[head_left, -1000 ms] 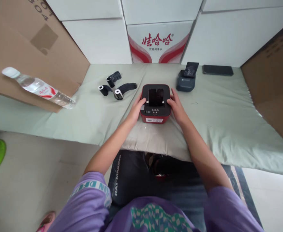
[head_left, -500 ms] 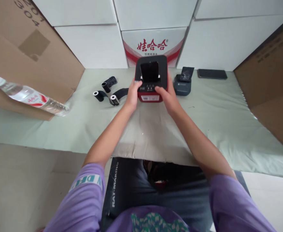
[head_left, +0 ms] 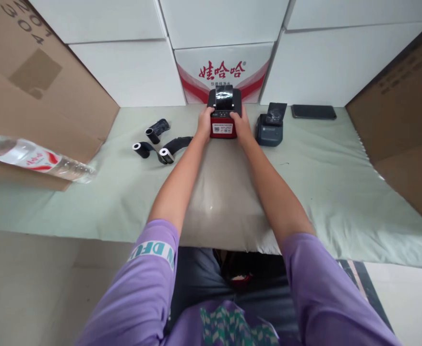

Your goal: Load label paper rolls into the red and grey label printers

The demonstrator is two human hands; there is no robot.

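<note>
A small red and black label printer [head_left: 223, 115] stands at the far side of the pale green cloth [head_left: 315, 178], close to the white boxes. My left hand [head_left: 205, 123] grips its left side and my right hand [head_left: 242, 126] grips its right side, both arms stretched out. Its lid stands up, showing a black roll inside. To the left lie three black paper rolls [head_left: 157, 142], partly unrolled. A grey printer [head_left: 269, 127] with black paper sticking up sits just to the right.
A dark phone [head_left: 313, 112] lies at the back right. A plastic water bottle [head_left: 34, 156] lies on its side at the left by a cardboard box [head_left: 34, 81]. Another cardboard box [head_left: 401, 115] stands at the right. White boxes [head_left: 225, 62] line the back.
Both hands lifted the red printer from the near middle of the cloth and carried it away from me to the back, beside the grey printer.
</note>
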